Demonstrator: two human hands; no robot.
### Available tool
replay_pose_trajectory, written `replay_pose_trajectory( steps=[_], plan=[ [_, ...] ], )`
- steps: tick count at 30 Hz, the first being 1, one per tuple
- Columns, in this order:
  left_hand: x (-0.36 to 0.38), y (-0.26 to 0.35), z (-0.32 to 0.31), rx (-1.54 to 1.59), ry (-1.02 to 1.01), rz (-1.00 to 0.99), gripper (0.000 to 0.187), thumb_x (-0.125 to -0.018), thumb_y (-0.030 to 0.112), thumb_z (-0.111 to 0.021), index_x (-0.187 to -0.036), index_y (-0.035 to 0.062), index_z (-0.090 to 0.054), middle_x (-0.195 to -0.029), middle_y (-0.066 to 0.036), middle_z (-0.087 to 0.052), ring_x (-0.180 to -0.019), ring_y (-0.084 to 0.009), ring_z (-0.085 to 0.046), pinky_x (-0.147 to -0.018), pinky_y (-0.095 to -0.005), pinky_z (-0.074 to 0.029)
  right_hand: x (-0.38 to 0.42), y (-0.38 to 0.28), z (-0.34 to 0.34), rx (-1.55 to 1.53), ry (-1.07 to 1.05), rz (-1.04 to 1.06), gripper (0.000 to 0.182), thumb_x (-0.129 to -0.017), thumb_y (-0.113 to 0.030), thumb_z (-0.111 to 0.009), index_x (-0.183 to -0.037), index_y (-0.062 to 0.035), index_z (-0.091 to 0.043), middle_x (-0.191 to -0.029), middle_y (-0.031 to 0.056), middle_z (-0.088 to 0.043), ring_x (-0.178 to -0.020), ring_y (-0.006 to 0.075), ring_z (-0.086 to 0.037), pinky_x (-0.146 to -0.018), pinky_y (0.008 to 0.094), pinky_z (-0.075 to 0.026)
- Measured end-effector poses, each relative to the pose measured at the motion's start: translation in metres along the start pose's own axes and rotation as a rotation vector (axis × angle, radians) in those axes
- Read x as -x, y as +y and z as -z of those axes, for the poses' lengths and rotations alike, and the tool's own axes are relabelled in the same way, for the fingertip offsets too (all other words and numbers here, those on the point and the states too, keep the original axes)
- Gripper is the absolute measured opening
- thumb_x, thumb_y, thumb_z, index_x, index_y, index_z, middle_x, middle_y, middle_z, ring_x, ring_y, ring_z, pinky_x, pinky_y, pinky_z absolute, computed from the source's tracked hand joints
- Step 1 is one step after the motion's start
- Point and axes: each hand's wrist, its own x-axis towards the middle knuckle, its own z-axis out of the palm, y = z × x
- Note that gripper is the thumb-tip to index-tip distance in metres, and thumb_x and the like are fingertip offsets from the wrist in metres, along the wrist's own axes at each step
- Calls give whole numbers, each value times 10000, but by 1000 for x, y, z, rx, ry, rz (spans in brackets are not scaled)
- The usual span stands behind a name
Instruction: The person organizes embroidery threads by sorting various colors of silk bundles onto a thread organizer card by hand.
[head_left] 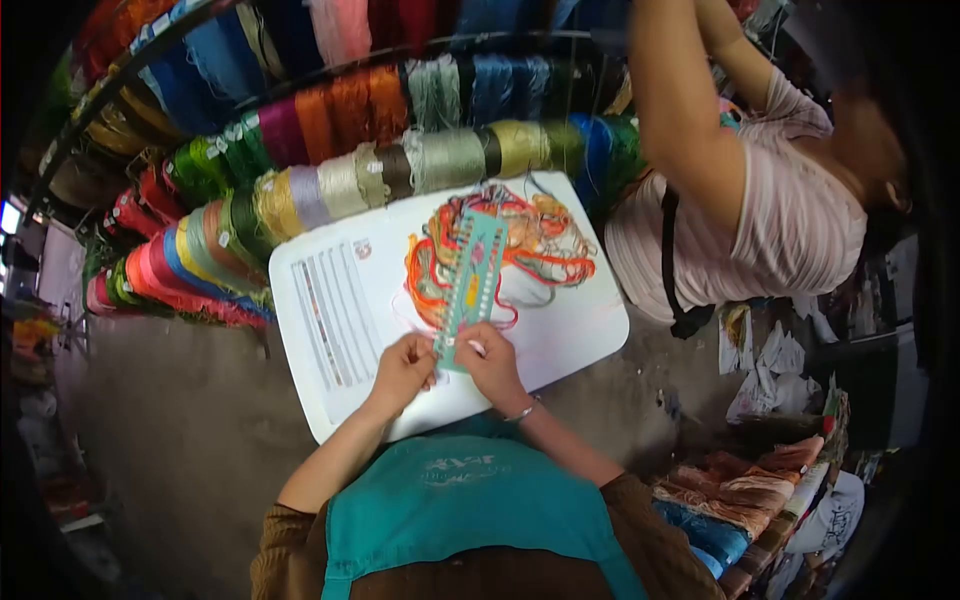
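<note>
A teal thread organizer card (pixel 474 272) with holes along both long edges lies tilted on a white board (pixel 380 225). My right hand (pixel 489 364) grips the card's lower end, thumb on top. At the card's lower left edge, my left hand (pixel 404 371) is closed in a pinch; what its fingertips hold is too small to make out. Loose skeins of embroidery thread (pixel 545 225) in orange, red, green and tan spread around and beneath the card's upper part. A printed sheet with columns (pixel 330 310) shows on the board's left side.
Racks of hanging thread skeins (pixel 340 185) in many colours stand behind the board. A person in a striped top (pixel 790 210) stands at the right, arms raised. More thread bundles (pixel 735 500) lie on a shelf at the lower right. My teal apron (pixel 480 490) touches the board's near edge.
</note>
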Motion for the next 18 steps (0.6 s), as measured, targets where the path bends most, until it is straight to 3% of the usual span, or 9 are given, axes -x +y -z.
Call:
replay_pose_trajectory(
  steps=[6,8,18],
  plan=[
    [19,1,-15,129,142,62,56,-947,31,-577,-979,0,-544,-700,-48,-593,-586,-125,-619,-534,-258,-525,2,-28,3,87,-20,57,45,-889,10,-607,-926,-17,-602,-796,21,-622,-719,70,-599,-644,234,-484],
    [21,-2,-20,180,134,67,73,-954,40,-583,-987,-10,-542,-732,-61,-611,-623,-144,-653,-566,-266,-554,-1,-27,4,142,-47,96,65,-872,-31,-649,-914,-24,-601,-774,82,-648,-672,124,-627,-609,278,-494],
    [22,7,-28,207,70,103,175,-999,99,-549,-1118,-27,-567,-850,-63,-644,-716,-129,-668,-645,-244,-560,3,-21,14,266,-108,105,85,-867,-46,-652,-916,-27,-585,-777,92,-660,-638,160,-638,-575,292,-493]
  ],
)
